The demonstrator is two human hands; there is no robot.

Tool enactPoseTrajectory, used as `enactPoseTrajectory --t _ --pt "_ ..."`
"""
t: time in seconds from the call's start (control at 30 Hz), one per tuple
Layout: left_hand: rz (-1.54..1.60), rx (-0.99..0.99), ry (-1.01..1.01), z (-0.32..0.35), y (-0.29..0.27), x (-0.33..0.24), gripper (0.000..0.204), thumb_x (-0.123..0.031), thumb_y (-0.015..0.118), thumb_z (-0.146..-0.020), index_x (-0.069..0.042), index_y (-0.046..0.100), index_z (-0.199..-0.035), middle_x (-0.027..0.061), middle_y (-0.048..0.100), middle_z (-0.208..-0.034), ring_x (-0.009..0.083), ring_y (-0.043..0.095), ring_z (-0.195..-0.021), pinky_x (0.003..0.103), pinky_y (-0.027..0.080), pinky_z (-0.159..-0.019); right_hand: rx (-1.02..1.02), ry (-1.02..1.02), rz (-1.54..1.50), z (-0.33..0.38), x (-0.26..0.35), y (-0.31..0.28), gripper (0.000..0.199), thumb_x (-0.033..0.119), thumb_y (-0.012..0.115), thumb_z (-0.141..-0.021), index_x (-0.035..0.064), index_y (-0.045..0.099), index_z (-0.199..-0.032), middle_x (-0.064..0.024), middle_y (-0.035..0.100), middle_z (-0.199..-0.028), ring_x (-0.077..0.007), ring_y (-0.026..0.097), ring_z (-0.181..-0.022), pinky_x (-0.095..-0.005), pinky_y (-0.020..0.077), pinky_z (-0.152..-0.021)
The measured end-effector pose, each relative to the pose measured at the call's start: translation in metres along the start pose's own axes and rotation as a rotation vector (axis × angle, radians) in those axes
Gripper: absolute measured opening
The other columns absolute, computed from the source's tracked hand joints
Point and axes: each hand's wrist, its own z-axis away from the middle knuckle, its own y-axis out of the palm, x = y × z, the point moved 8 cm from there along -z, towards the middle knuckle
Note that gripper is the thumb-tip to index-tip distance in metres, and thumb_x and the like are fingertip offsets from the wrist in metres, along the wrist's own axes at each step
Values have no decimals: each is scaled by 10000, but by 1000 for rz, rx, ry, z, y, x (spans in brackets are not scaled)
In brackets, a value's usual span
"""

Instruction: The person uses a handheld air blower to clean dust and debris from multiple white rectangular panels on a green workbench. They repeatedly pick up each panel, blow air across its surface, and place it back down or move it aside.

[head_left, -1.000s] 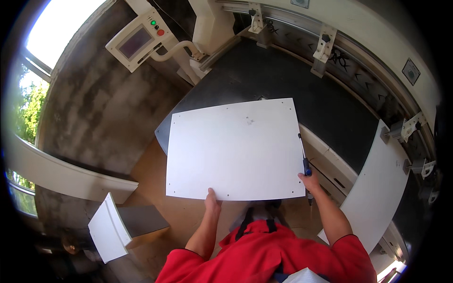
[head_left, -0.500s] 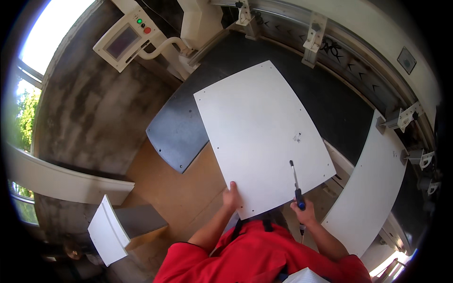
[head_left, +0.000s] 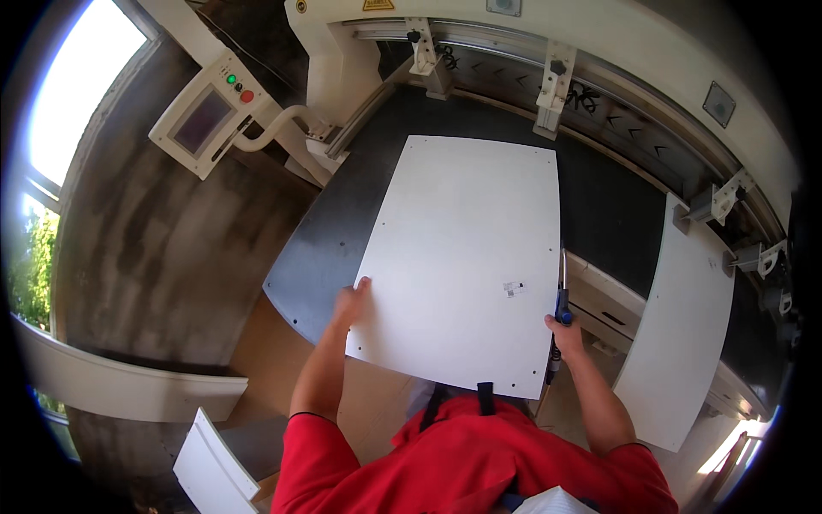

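A large white panel (head_left: pixel 467 261) lies flat on the dark machine table (head_left: pixel 338 223), its near edge overhanging toward the person. The left hand (head_left: pixel 351 301) grips the panel's edge at 7 o'clock, fingers curled over it. The right hand (head_left: pixel 565 332), at 4 o'clock, is closed around a blue-handled tool (head_left: pixel 562 300) against the panel's side edge; a second white panel (head_left: pixel 681 334) lies further out at 3 o'clock.
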Motion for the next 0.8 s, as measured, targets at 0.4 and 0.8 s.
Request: enactPoseTrajectory --t 0.4,0.8 --pt "-1106 370 1188 76 84 -100 960 -435 773 -696 -183 320 -1504 225 85 -1592 507 79 -1449 750 200 -1051 -251 69 107 -22 -16 134 276 185 737 -812 -38 656 -952 -99 673 -841 -191 625 -735 -369 499 -683" --pt "-1268 544 1178 0 70 -161 1127 -453 846 -605 -269 243 -1539 163 -13 -1624 490 16 -1463 747 199 -1059 -371 36 200 -74 11 159 359 257 700 -814 -37 634 -1011 -179 682 -810 -309 674 -752 -411 517 -696"
